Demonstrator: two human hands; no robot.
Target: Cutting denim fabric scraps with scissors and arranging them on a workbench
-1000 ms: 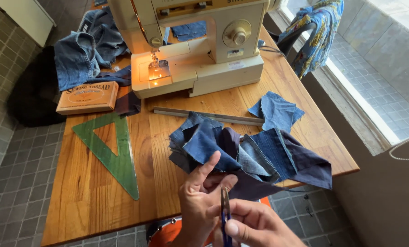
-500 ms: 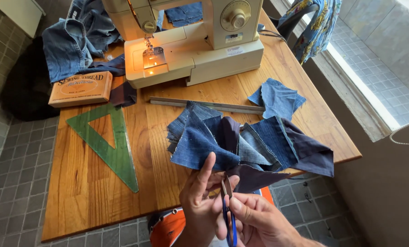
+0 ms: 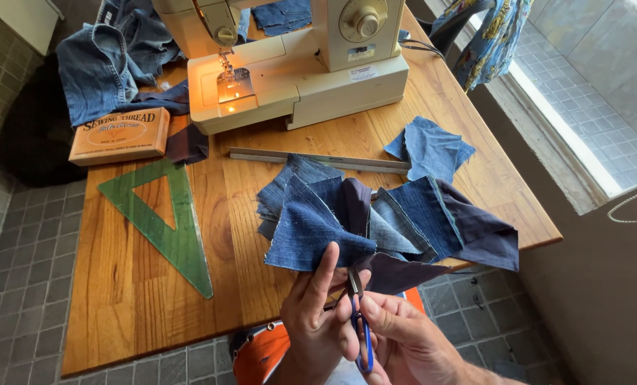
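Sewing machine [image 3: 297,64], green triangle [image 3: 165,221] beyond denim patches [image 3: 375,221].

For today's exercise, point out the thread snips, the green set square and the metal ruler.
thread snips [image 3: 362,335], head view, on the blue handle.
green set square [image 3: 184,239], head view, on its long right arm.
metal ruler [image 3: 311,158], head view, mid-length.

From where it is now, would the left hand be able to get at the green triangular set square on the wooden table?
Probably yes: the green triangular set square lies flat with bare table between, but the left hand is pinching the stitched denim patches and would have to let go.
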